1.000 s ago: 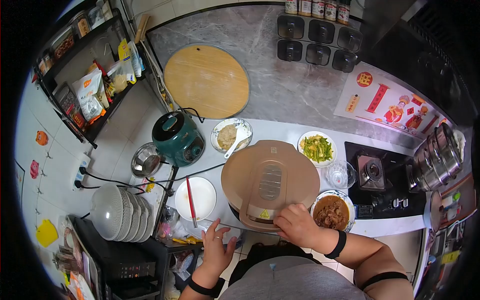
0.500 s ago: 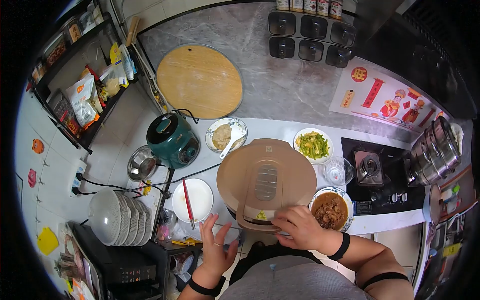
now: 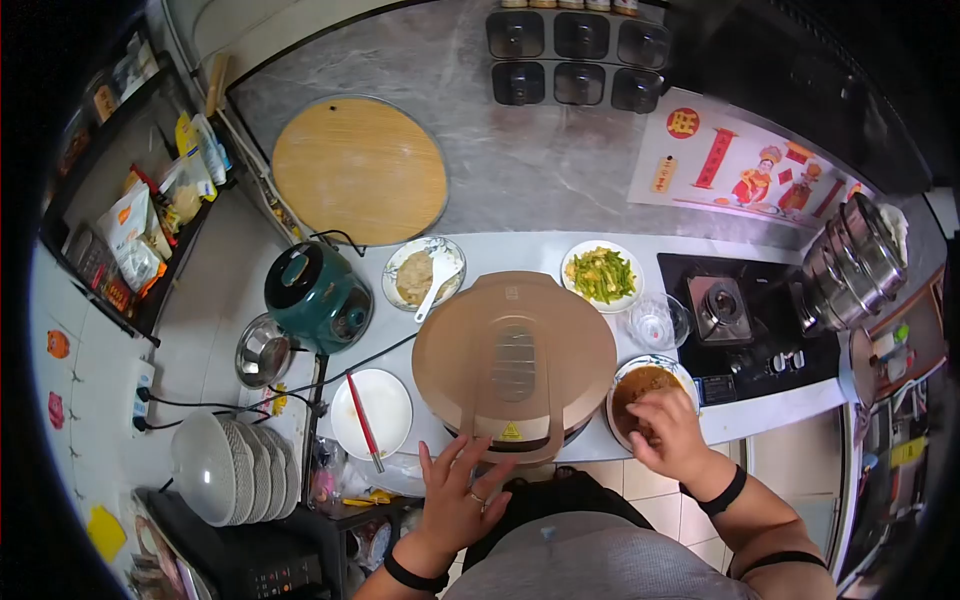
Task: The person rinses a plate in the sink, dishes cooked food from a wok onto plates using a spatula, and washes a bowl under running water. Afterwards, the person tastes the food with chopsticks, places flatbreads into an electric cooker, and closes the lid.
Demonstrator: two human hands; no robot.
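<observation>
A closed brown electric griddle (image 3: 460, 370) stands on the white counter. My left hand (image 3: 465, 495) is at its front handle, fingers spread, with a ring on one finger and nothing held. Above the bowl of brown stewed food (image 3: 625, 395), to the right of the griddle, is my right hand (image 3: 668, 425). Its fingers are curled downward and hide part of the food; whether they touch or hold anything is hidden. A white plate (image 3: 385, 430) with red chopsticks (image 3: 362, 415) across it lies left of the griddle.
Behind the griddle are a bowl with a white spoon (image 3: 436, 285) and a plate of green vegetables (image 3: 610, 278). A glass bowl (image 3: 655, 325) and a black stove (image 3: 780, 310) are at the right. A green cooker (image 3: 320, 300) stands at the left, its cord crossing the counter.
My right hand has left the griddle's front edge and moved right, over the bowl of brown food. My left hand has come closer to the griddle's handle. The view has shifted slightly.
</observation>
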